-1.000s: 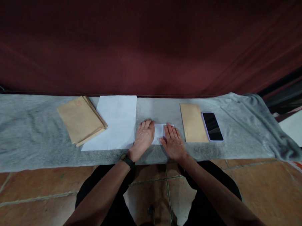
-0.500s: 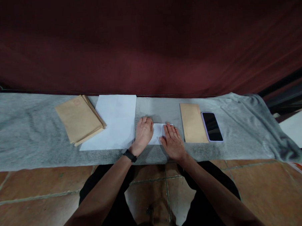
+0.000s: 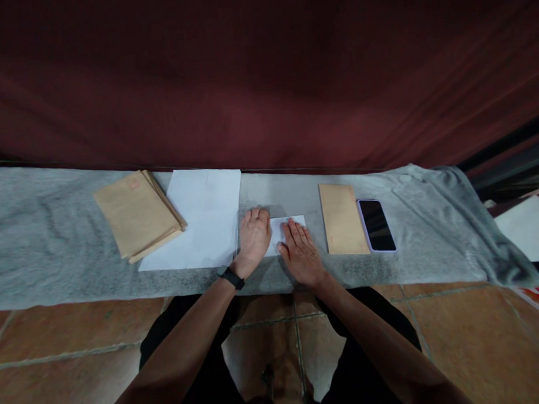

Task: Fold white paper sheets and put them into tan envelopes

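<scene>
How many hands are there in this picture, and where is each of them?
2: the left hand covers the left part of the small white paper, and the right hand lies flat over its right part. No other hand shows.

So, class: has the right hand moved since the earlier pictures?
Yes: the right hand has shifted slightly left, farther from the single brown envelope, which lies in place beside the phone.
</scene>
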`<state>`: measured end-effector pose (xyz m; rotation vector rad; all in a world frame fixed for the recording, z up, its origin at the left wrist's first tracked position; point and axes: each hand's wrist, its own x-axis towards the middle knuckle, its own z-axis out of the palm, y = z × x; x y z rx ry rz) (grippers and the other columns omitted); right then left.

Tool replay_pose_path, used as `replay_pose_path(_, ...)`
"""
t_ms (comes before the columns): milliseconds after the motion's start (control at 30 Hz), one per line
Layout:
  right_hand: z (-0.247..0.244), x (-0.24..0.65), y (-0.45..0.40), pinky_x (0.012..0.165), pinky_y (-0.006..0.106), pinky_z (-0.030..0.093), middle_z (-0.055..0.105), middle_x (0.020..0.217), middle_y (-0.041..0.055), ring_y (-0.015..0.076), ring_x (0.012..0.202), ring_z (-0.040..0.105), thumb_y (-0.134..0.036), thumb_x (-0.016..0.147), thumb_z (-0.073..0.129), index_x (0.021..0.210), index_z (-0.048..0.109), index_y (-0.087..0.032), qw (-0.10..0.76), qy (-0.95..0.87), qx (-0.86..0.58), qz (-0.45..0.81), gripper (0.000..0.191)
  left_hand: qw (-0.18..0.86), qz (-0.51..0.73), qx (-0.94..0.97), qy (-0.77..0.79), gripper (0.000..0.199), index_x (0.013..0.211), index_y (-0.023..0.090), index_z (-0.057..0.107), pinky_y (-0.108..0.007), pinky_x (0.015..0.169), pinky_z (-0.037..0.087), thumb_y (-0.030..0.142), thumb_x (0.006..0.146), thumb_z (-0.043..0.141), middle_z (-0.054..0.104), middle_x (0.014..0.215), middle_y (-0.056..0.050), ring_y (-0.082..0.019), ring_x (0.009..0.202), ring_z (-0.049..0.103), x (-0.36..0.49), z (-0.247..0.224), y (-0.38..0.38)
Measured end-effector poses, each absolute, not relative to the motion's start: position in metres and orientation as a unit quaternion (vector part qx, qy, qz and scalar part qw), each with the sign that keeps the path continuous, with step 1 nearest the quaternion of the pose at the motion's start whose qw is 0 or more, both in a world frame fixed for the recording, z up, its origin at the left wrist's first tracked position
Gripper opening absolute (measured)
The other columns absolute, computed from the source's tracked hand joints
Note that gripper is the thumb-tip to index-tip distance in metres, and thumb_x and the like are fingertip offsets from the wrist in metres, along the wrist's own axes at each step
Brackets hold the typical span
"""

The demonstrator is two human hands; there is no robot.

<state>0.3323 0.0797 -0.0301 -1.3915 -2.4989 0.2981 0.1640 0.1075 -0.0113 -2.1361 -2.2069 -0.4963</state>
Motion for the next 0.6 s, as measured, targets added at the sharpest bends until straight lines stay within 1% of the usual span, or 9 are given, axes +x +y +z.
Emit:
replay_pose_path(267, -0.029, 0.335, 0.087, 0.127, 0.050, 0.028, 0.033, 0.168, 0.0193, 0.0297, 0.158, 0.030, -0.038, 0.110, 0.033, 0.159, 0.039, -0.006, 0.129, -0.852, -0.499, 0.098, 0.059, -0.019, -0.185, -0.708, -0.681, 0.026, 0.099, 0.018, 0.068, -0.042, 0.093, 0.050, 0.013, 0.101, 0.042, 0.069, 0.100, -0.012, -0.029, 0.102, 0.061, 0.160, -0.014, 0.115)
replay_pose_path(367, -0.031, 0.335, 0.088, 0.127, 0.052, 0.027, 0.031, 0.169, 0.0202, 0.0311, 0.157, 0.030, -0.040, 0.109, 0.036, 0.160, 0.037, -0.006, 0.131, -0.847, -0.507, 0.086, 0.061, -0.008, -0.173, -0.713, -0.679, 0.027, 0.100, 0.017, 0.068, -0.043, 0.094, 0.050, 0.013, 0.100, 0.042, 0.070, 0.101, -0.012, -0.030, 0.103, 0.062, 0.160, -0.014, 0.117)
replay_pose_path(433, -0.033, 0.334, 0.087, 0.127, 0.054, 0.027, 0.030, 0.169, 0.0204, 0.0320, 0.157, 0.030, -0.041, 0.109, 0.037, 0.161, 0.035, -0.007, 0.137, -0.847, -0.508, 0.077, 0.062, 0.000, -0.161, -0.711, -0.684, 0.029, 0.108, 0.016, 0.069, -0.046, 0.097, 0.050, 0.013, 0.100, 0.041, 0.071, 0.110, -0.014, -0.031, 0.108, 0.063, 0.164, -0.014, 0.116)
replay_pose_path(500, -0.036, 0.334, 0.085, 0.127, 0.055, 0.027, 0.030, 0.170, 0.0194, 0.0319, 0.157, 0.030, -0.040, 0.109, 0.036, 0.162, 0.035, -0.009, 0.143, -0.847, -0.508, 0.070, 0.061, -0.007, -0.158, -0.715, -0.681, 0.035, 0.123, 0.015, 0.066, -0.047, 0.106, 0.048, 0.014, 0.102, 0.038, 0.068, 0.129, -0.016, -0.031, 0.123, 0.060, 0.172, -0.014, 0.112)
replay_pose_path(533, -0.037, 0.334, 0.084, 0.127, 0.055, 0.026, 0.030, 0.170, 0.0191, 0.0316, 0.157, 0.030, -0.037, 0.109, 0.035, 0.162, 0.035, -0.009, 0.143, -0.847, -0.507, 0.066, 0.060, -0.015, -0.159, -0.722, -0.673, 0.038, 0.131, 0.013, 0.062, -0.047, 0.112, 0.044, 0.016, 0.103, 0.037, 0.063, 0.140, -0.016, -0.030, 0.132, 0.057, 0.178, -0.014, 0.108)
replay_pose_path(600, -0.039, 0.335, 0.083, 0.127, 0.054, 0.026, 0.032, 0.169, 0.0191, 0.0311, 0.158, 0.029, -0.028, 0.107, 0.034, 0.161, 0.036, -0.008, 0.136, -0.853, -0.500, 0.058, 0.058, -0.036, -0.159, -0.746, -0.645, 0.045, 0.146, 0.010, 0.052, -0.047, 0.124, 0.033, 0.024, 0.106, 0.035, 0.052, 0.156, -0.017, -0.028, 0.147, 0.045, 0.189, -0.015, 0.098)
